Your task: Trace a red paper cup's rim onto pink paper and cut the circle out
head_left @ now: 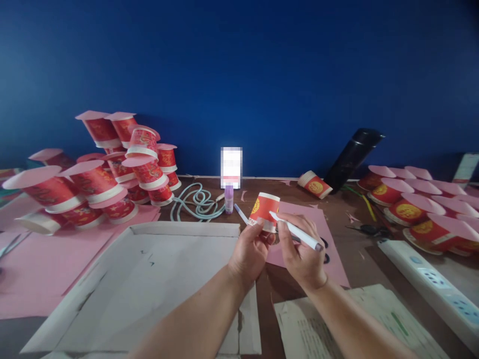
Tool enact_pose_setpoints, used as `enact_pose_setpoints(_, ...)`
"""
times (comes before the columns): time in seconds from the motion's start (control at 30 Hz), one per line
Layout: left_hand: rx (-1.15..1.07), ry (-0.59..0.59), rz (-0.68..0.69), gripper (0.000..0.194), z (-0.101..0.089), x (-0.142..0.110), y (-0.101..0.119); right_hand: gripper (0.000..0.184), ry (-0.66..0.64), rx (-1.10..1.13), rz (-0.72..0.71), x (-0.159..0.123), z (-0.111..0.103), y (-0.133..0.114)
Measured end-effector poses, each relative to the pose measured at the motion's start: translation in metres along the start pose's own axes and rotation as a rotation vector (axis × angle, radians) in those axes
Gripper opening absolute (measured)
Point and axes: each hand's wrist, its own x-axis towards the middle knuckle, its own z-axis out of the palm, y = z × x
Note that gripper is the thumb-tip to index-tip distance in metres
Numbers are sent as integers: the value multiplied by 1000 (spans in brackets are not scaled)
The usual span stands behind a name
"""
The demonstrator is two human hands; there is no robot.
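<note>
At the centre of the frame, the left hand (250, 252) holds a red paper cup with a yellow emblem (265, 212), and the right hand (304, 249) holds a white marker pen (298, 233), tip at the cup. Red cups topped with pink paper (93, 182) stand stacked at left; a black cylindrical flask (352, 159) leans at upper right.

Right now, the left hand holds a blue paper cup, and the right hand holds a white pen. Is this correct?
Not quite: the paper cup is red, as the head view shows. The left hand does hold it, and the right hand the white pen.
</note>
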Motion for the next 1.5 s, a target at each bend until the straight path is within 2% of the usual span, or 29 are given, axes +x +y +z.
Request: enact_pose_setpoints(1.5,-51,17,7,16,-5,4,2,17,17,-83,22,-1,1,4)
